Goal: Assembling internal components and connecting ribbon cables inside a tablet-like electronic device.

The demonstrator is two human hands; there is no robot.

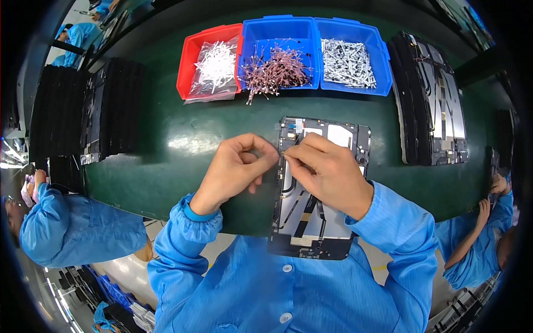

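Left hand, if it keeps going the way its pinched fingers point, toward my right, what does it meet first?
The left hand points its fingertips at the left edge of the dark tablet frame, where the right hand already pinches. It would likely meet that frame edge and the right fingertips almost together; which comes first is unclear.

Red bin (pixel 191 61) of white parts, two blue bins (pixel 280 28), stacked dark frames (pixel 430 100) alongside.

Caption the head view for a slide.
Both hands, left hand and right hand, pinch at the left edge of an open tablet frame below three parts bins.
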